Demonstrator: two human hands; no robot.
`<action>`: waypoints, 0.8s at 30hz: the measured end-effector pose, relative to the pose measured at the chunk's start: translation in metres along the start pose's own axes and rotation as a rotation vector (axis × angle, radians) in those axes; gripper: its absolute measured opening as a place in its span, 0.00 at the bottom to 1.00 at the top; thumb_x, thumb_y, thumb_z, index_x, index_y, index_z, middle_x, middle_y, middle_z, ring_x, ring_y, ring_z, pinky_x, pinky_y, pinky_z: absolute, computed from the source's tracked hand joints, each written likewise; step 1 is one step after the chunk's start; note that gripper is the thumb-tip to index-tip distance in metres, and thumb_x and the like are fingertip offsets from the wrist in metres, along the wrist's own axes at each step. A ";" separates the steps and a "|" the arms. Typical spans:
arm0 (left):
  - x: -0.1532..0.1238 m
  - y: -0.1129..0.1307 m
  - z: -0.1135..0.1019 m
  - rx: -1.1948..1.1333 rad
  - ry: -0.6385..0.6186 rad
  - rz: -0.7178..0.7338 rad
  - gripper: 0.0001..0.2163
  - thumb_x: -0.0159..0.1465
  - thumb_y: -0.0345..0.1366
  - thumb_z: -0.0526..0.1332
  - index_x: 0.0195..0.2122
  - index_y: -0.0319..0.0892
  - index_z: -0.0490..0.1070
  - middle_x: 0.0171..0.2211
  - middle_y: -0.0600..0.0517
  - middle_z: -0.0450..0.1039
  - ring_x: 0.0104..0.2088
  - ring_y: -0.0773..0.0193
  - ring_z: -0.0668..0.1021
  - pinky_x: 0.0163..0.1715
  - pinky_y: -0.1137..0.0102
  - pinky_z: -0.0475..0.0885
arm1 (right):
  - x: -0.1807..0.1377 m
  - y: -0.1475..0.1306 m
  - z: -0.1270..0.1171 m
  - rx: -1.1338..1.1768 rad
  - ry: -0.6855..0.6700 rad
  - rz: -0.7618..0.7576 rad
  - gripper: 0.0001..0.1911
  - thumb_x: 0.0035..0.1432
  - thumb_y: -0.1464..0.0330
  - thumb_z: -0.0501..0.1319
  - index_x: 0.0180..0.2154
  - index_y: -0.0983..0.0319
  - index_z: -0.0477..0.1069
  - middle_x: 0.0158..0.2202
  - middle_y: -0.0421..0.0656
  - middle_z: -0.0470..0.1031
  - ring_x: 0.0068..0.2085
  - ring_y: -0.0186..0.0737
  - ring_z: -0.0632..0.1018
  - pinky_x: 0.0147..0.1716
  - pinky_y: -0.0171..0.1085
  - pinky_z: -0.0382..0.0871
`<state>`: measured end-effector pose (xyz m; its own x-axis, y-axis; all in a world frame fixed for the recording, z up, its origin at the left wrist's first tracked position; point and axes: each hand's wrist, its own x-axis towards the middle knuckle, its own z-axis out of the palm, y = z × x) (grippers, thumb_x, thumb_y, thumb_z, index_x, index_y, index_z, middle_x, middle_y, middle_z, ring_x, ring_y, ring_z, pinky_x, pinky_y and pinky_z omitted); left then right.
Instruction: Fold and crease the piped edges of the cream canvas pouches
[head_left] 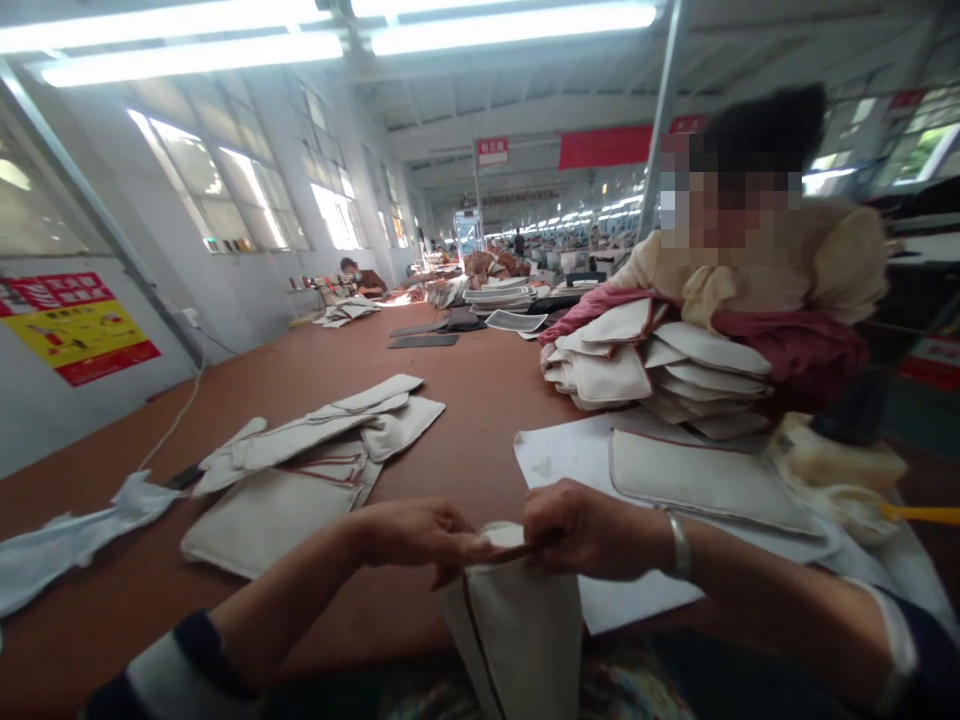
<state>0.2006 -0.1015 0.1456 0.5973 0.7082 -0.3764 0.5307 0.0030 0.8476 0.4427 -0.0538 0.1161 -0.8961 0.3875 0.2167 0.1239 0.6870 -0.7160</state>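
Between my hands hangs a cream fabric piece with a dark brown seam running down it, at the table's near edge. My left hand pinches the left side of its top edge. Closed on the right side of that edge is my right hand, with a bangle on the wrist. A brown strip of the edge shows between the fingers. To the left lies a loose pile of similar cream pieces, some with brown edging. On the right, one flat cream piece rests on white paper.
Across the brown table, a co-worker leans over a stack of cream pieces. A pale container stands at the right edge. White cloth lies at far left, dark flat pieces farther back.
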 end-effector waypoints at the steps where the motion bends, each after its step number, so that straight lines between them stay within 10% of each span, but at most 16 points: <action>1: -0.005 -0.007 -0.003 -0.043 -0.004 0.019 0.30 0.54 0.65 0.61 0.25 0.37 0.73 0.23 0.52 0.68 0.26 0.65 0.68 0.27 0.73 0.63 | -0.001 0.000 -0.009 0.035 -0.001 -0.046 0.11 0.54 0.66 0.70 0.26 0.66 0.74 0.27 0.40 0.72 0.32 0.34 0.70 0.33 0.32 0.65; 11: -0.024 0.022 0.029 -0.102 0.168 0.148 0.09 0.62 0.35 0.63 0.41 0.37 0.75 0.32 0.55 0.65 0.32 0.67 0.64 0.32 0.75 0.59 | -0.019 -0.003 -0.037 -0.177 0.080 -0.163 0.04 0.60 0.70 0.64 0.36 0.64 0.77 0.36 0.47 0.75 0.41 0.41 0.73 0.46 0.41 0.66; 15: -0.007 0.016 0.047 -0.168 0.130 0.136 0.05 0.58 0.28 0.61 0.35 0.36 0.74 0.30 0.56 0.65 0.32 0.68 0.65 0.32 0.75 0.60 | -0.028 -0.014 -0.019 0.114 0.007 -0.072 0.21 0.60 0.71 0.61 0.55 0.65 0.68 0.48 0.51 0.75 0.47 0.42 0.75 0.50 0.42 0.68; 24: -0.011 0.031 0.060 -0.110 0.213 0.047 0.08 0.52 0.25 0.56 0.31 0.38 0.71 0.25 0.58 0.60 0.26 0.70 0.60 0.23 0.75 0.53 | -0.040 -0.024 0.011 0.161 0.104 -0.048 0.04 0.62 0.69 0.57 0.38 0.64 0.66 0.32 0.40 0.69 0.30 0.32 0.67 0.29 0.31 0.63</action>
<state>0.2469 -0.1517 0.1532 0.4734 0.8421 -0.2585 0.4296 0.0355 0.9023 0.4713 -0.0928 0.1173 -0.8496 0.4236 0.3142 0.0048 0.6020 -0.7985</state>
